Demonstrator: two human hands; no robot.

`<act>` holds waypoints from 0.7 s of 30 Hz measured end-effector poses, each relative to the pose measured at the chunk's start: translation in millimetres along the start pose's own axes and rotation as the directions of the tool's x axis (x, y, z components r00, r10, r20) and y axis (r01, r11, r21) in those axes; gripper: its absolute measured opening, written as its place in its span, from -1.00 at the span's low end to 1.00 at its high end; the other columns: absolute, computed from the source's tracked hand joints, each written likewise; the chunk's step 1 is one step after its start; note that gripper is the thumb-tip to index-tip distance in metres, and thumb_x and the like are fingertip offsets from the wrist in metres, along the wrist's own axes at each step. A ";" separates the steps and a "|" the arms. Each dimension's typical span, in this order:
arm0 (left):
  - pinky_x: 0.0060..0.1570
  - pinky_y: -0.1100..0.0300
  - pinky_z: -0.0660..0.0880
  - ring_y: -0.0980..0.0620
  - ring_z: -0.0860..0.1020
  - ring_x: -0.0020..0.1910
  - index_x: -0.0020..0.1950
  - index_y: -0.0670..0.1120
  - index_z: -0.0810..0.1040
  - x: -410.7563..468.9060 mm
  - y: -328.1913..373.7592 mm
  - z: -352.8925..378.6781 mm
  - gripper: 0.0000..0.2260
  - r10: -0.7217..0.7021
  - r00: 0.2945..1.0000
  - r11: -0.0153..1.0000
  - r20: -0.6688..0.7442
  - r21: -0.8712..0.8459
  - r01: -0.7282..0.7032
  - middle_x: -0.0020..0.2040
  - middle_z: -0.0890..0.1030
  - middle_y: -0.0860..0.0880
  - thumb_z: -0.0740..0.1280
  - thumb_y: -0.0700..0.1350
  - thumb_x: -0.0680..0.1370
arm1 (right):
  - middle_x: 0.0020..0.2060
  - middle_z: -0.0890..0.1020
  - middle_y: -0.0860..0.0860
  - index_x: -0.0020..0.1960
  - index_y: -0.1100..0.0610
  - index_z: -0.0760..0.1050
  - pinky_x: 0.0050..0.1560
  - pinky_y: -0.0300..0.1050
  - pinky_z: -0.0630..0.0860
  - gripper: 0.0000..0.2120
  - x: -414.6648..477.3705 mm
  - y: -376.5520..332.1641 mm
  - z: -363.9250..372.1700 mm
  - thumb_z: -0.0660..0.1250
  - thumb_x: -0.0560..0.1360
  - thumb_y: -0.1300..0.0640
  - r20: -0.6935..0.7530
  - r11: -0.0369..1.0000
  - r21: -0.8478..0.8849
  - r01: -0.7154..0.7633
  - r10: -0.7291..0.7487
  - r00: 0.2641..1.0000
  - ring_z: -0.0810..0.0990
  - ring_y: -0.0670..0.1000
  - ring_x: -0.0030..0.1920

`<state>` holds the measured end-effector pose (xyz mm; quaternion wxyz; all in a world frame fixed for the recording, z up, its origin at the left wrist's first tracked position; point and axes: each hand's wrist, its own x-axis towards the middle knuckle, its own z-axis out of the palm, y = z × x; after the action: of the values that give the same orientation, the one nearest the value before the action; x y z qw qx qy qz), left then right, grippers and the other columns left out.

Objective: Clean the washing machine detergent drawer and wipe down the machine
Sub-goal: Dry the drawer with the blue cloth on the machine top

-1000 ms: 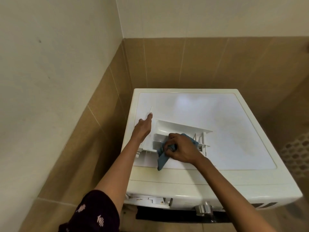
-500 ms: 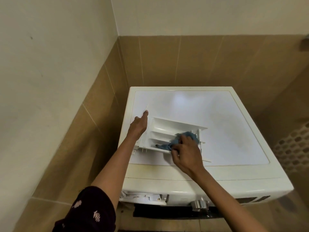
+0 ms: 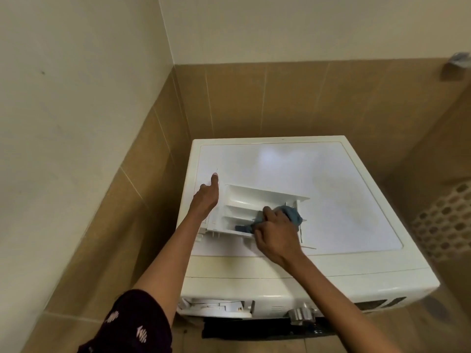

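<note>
The white detergent drawer (image 3: 251,203) lies removed on top of the white washing machine (image 3: 331,189), near its front left. My left hand (image 3: 207,197) holds the drawer's front panel at its left end, index finger stretched along the panel's edge. My right hand (image 3: 274,236) grips a blue cloth (image 3: 290,215) and presses it into the drawer's near compartment; part of the cloth pokes out to the left of my fingers. The empty drawer slot (image 3: 216,305) shows on the machine's front, upper left.
The machine stands in a corner with brown tiled walls close on the left and behind. A chrome dial (image 3: 302,314) sits on the front panel. A perforated laundry basket (image 3: 448,222) stands at the right edge.
My right hand has shifted with the cloth from the drawer's front edge into the near compartment, wiping rightward. My left hand stays on the drawer's front panel.
</note>
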<state>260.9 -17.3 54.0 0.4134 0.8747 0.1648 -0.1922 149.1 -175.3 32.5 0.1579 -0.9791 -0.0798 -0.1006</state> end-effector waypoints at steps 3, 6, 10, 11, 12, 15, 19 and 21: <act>0.38 -0.02 0.22 -0.17 0.29 0.42 0.48 -0.18 0.18 -1.1 1.4 0.7 -0.34 0.005 1.000 1.000 -0.015 0.013 -0.005 0.47 0.26 -0.19 -0.17 0.25 0.59 | -0.24 0.49 0.03 -0.17 0.02 0.66 -0.37 -0.16 0.24 -0.70 11.5 -28.9 13.0 0.14 0.42 0.04 0.019 0.994 0.054 0.094 -0.095 0.995 0.46 0.06 -0.24; 0.39 -0.03 0.22 -0.17 0.28 0.43 0.49 -0.17 0.17 -0.4 1.3 0.1 -0.35 0.005 1.000 1.000 -0.009 0.007 -0.005 0.48 0.24 -0.19 -0.18 0.24 0.59 | -0.21 0.49 0.03 -0.15 0.06 0.66 -0.33 -0.15 0.26 -0.72 17.5 -27.5 13.0 0.16 0.42 0.08 0.049 0.988 0.066 0.140 -0.143 0.988 0.46 0.07 -0.20; 0.40 -0.02 0.20 -0.16 0.26 0.44 0.49 -0.17 0.17 -2.5 1.3 0.0 -0.36 0.006 1.000 1.000 0.013 -0.006 -0.006 0.49 0.23 -0.18 -0.17 0.24 0.59 | -0.23 0.43 0.01 -0.19 0.12 0.65 -0.19 -0.19 0.29 -0.63 -6.2 14.8 5.9 0.07 0.43 0.05 0.003 0.986 0.158 0.054 -0.055 0.998 0.42 0.03 -0.18; 0.39 -0.01 0.21 -0.16 0.27 0.43 0.49 -0.18 0.17 -3.2 1.5 -0.7 -0.36 0.011 1.000 1.000 0.011 -0.004 -0.011 0.48 0.24 -0.18 -0.17 0.24 0.59 | -0.19 0.39 0.00 -0.13 0.14 0.65 -0.15 -0.23 0.23 -0.61 -8.0 23.3 2.0 0.05 0.45 0.06 0.067 0.978 0.210 0.012 -0.027 0.997 0.37 -0.01 -0.12; 0.38 0.00 0.22 -0.16 0.29 0.42 0.48 -0.18 0.18 -3.8 1.8 -1.3 -0.36 0.015 1.000 1.000 0.009 -0.001 -0.015 0.47 0.26 -0.19 -0.17 0.24 0.59 | -0.16 0.36 0.00 -0.06 0.14 0.65 -0.15 -0.30 0.19 -0.60 -7.7 28.2 -1.1 0.05 0.46 0.09 0.129 0.968 0.252 -0.016 -0.017 0.992 0.33 -0.04 -0.09; 0.37 0.01 0.24 -0.15 0.32 0.40 0.48 -0.19 0.19 -3.3 1.1 -1.4 -0.35 0.015 1.000 1.000 0.007 -0.006 -0.015 0.46 0.28 -0.19 -0.17 0.24 0.59 | -0.18 0.41 -0.02 -0.11 0.14 0.67 -0.15 -0.48 0.28 -0.67 5.6 24.4 -12.9 0.12 0.48 0.30 0.148 0.857 0.474 -0.203 0.149 0.978 0.40 -0.06 -0.14; 0.37 -0.02 0.24 -0.16 0.30 0.42 0.49 -0.18 0.16 -1.0 -0.3 -1.0 -0.34 0.007 1.000 1.000 0.005 -0.011 -0.007 0.47 0.26 -0.18 -0.17 0.25 0.58 | -0.23 0.62 0.06 -0.10 0.15 0.62 -0.12 -0.15 0.55 -0.66 34.4 7.4 -32.8 0.12 0.50 0.42 0.171 0.312 0.891 -0.329 0.440 0.881 0.60 0.04 -0.17; 0.38 -0.02 0.24 -0.17 0.28 0.43 0.49 -0.18 0.16 -1.1 -0.3 -0.4 -0.34 0.004 1.000 1.000 0.003 -0.014 -0.004 0.48 0.25 -0.18 -0.17 0.26 0.58 | -0.21 0.62 0.06 0.00 0.24 0.60 -0.19 -0.17 0.56 -0.72 48.6 -4.9 -39.9 0.13 0.51 0.41 0.082 0.341 0.905 -0.255 0.448 0.890 0.60 0.00 -0.22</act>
<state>259.9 -16.9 54.5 0.4200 0.8718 0.1639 -0.1916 188.3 -177.6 81.9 0.6782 -0.7208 0.1074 -0.0944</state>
